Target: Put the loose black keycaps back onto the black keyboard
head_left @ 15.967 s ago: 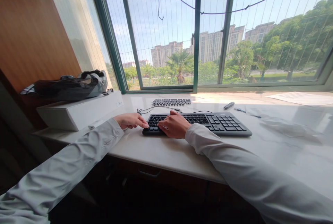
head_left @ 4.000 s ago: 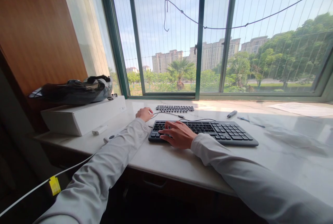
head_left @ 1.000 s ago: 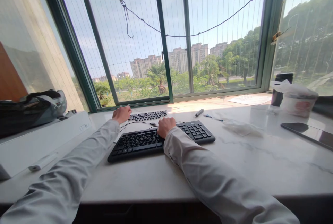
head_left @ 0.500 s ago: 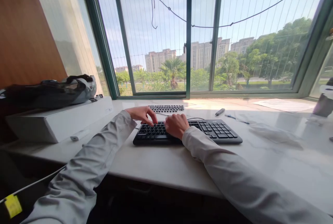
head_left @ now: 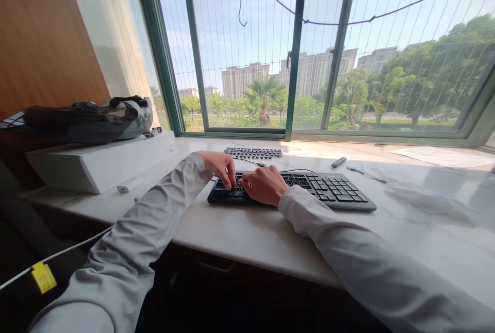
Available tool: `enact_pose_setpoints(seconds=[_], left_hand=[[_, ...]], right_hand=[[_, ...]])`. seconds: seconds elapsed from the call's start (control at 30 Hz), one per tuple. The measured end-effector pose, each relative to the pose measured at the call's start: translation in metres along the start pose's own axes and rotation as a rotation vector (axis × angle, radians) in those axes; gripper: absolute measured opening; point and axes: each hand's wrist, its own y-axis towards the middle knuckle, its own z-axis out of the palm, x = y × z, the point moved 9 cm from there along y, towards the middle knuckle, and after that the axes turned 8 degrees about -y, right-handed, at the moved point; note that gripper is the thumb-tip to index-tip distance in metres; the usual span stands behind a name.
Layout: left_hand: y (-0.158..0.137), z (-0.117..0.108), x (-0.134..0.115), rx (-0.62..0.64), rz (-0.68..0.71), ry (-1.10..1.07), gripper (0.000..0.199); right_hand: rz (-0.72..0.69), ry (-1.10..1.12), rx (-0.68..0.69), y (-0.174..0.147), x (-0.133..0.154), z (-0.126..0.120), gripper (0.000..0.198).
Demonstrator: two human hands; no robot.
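Note:
A black full-size keyboard (head_left: 294, 188) lies on the pale desk, its left half partly covered by my hands. My left hand (head_left: 219, 164) reaches down onto the left key area. Its thumb and fingers are closed together at the keys, and anything between them is too small to make out. Beside it, my right hand (head_left: 265, 184) lies over the left-centre keys with bent fingers drawn together, pointing left. What is under or between those fingers is hidden. Behind the keyboard, black keycaps (head_left: 253, 153) are laid out in rows.
To the right are a small grey tool (head_left: 339, 162), a thin blue pen-like stick (head_left: 365, 174), a clear plastic bag (head_left: 429, 201) and a paper sheet (head_left: 444, 157). A white box (head_left: 100, 163) carrying a dark bag (head_left: 88, 119) stands left. A white cable with a yellow tag (head_left: 44, 277) hangs lower left.
The view has shifted and tilted slightly. My left fingers have come lower over the left keys. My right fingers have straightened a little and point more to the left.

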Motion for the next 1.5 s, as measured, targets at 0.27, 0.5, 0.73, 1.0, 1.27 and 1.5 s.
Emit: enact_pose_setpoints(seconds=[0.27,0.5,0.73,1.0,1.27,1.5], left_hand=[[0.000,-0.001,0.000,-0.033,-0.046,0.006,0.037],[0.000,-0.001,0.002,-0.059,-0.052,-0.004,0.035],[0.001,0.001,0.004,-0.025,-0.042,-0.027,0.034],[0.001,-0.002,0.003,-0.043,-0.035,0.030,0.034],[-0.004,0.002,-0.001,-0.010,-0.061,-0.013,0.039],[0.002,0.003,0.006,-0.012,-0.053,-0.008,0.038]], right_hand=[[-0.079,-0.011,-0.031,-0.002,0.005,-0.003,0.047],[-0.199,-0.011,-0.122,-0.006,0.014,-0.009,0.046],[-0.312,0.020,-0.149,-0.010,0.018,-0.012,0.040],[-0.359,0.038,-0.184,-0.010,0.017,-0.009,0.035],[-0.376,0.053,-0.157,-0.010,0.018,-0.006,0.037],[-0.386,0.060,-0.184,-0.011,0.018,-0.008,0.036]])
